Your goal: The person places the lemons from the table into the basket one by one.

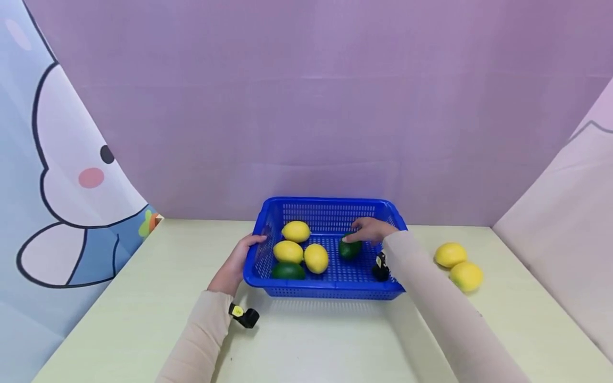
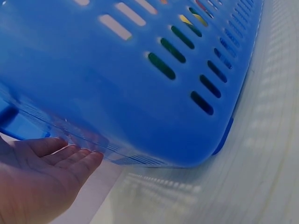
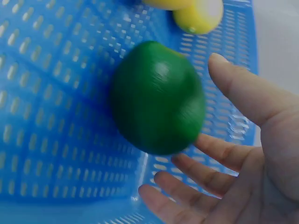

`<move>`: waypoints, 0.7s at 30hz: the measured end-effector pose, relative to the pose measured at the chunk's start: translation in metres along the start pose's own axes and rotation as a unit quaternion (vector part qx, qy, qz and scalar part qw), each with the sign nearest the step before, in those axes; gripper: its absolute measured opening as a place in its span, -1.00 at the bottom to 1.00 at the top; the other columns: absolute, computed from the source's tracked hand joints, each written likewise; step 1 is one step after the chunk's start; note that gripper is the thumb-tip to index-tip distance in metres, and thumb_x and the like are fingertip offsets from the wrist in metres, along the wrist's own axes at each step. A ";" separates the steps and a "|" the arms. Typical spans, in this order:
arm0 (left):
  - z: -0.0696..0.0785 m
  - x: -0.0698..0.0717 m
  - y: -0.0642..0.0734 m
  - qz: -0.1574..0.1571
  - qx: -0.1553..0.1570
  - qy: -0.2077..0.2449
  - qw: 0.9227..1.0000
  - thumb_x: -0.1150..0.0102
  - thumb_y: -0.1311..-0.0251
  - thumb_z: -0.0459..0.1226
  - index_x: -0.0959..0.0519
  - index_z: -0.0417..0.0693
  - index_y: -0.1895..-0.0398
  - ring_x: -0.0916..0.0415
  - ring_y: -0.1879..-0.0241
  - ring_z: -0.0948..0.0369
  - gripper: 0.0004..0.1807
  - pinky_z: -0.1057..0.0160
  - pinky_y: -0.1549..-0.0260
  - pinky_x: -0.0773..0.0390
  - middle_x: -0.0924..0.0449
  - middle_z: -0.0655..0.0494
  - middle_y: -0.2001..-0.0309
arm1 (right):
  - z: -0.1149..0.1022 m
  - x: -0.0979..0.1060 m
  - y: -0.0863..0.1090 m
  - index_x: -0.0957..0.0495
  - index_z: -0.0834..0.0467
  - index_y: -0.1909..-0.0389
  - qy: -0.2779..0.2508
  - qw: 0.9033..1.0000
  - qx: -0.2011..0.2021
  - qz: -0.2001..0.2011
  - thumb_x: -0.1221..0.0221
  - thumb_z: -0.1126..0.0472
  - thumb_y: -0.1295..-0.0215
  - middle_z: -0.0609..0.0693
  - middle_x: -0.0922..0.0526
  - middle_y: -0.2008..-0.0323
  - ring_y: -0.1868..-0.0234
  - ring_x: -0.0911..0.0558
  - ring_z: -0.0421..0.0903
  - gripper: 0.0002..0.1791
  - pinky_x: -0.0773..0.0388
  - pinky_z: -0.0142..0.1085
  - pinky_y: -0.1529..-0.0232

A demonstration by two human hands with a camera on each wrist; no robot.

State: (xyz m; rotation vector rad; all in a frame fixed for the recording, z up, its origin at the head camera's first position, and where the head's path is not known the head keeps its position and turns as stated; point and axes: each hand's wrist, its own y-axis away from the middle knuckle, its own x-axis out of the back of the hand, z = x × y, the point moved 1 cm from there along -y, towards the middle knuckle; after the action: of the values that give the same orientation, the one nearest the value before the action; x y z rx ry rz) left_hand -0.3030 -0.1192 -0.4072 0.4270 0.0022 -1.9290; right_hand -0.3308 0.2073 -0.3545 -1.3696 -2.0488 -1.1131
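Note:
A blue perforated basket (image 1: 330, 285) sits on the table with three yellow lemons (image 1: 316, 259) and a dark green lime (image 1: 288, 271) in its left half. My left hand (image 1: 238, 259) holds the basket's left side, thumb over the rim; in the left wrist view its fingers (image 2: 77, 161) lie against the outer wall. Over the basket's right half, my right hand (image 1: 373, 231) reaches down at another green lime (image 1: 350, 248). Seen from the right wrist, this lime (image 3: 159, 98) is beside the spread fingers, the thumb stands apart from it, and the fingertips are at its edge.
Two more lemons (image 1: 458, 266) lie on the pale table (image 1: 306, 346) to the right of the basket, near my right forearm. A purple cloth (image 1: 306, 106) hangs behind the table. Printed cloth (image 1: 72, 159) hangs at the left, pale cloth at the right.

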 end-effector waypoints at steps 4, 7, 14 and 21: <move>0.000 -0.001 0.000 0.005 0.005 0.003 1.000 0.25 -0.35 -0.12 0.24 0.10 -0.50 -0.18 -0.27 -0.07 -0.29 -0.08 -0.26 -0.19 0.03 -0.16 -0.43 | 0.004 0.012 0.007 -0.22 0.28 -0.31 -0.020 1.000 0.020 0.003 -0.17 -0.05 -0.25 0.27 -0.22 -0.33 -0.28 -0.30 0.22 -0.27 -0.41 0.06 -0.12; -0.001 -0.001 0.000 0.011 0.008 0.001 1.000 0.24 -0.34 -0.12 0.23 0.11 -0.50 -0.17 -0.28 -0.06 -0.28 -0.07 -0.26 -0.20 0.02 -0.14 -0.43 | 0.008 0.020 0.011 -0.23 0.27 -0.30 -0.032 0.999 0.036 0.009 -0.17 -0.04 -0.26 0.28 -0.24 -0.32 -0.27 -0.31 0.21 -0.29 -0.40 0.07 -0.13; -0.001 -0.001 -0.001 -0.004 -0.003 0.002 1.000 0.28 -0.37 -0.14 0.20 0.05 -0.49 -0.31 -0.15 0.03 -0.33 -0.01 -0.23 -0.28 0.00 -0.17 -0.40 | 0.014 0.031 0.016 -0.23 0.25 -0.31 -0.052 0.996 0.065 0.019 -0.16 -0.05 -0.27 0.27 -0.30 -0.28 -0.26 -0.33 0.19 -0.29 -0.38 0.08 -0.14; 0.000 0.001 0.000 -0.007 -0.004 -0.009 1.000 0.29 -0.38 -0.13 0.23 0.06 -0.49 -0.36 -0.09 0.08 -0.32 0.03 -0.17 -0.35 -0.02 -0.19 -0.38 | 0.016 0.041 0.025 -0.19 0.29 -0.32 -0.082 0.993 0.082 0.028 -0.13 0.03 -0.31 0.26 -0.35 -0.24 -0.24 -0.35 0.21 -0.33 -0.37 0.09 -0.15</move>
State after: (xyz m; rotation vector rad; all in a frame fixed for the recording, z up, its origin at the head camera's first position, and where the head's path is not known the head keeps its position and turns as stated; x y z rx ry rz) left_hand -0.3036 -0.1199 -0.4077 0.4042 0.0011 -1.9455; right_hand -0.3237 0.2477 -0.3251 -1.4663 -2.1489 -0.8130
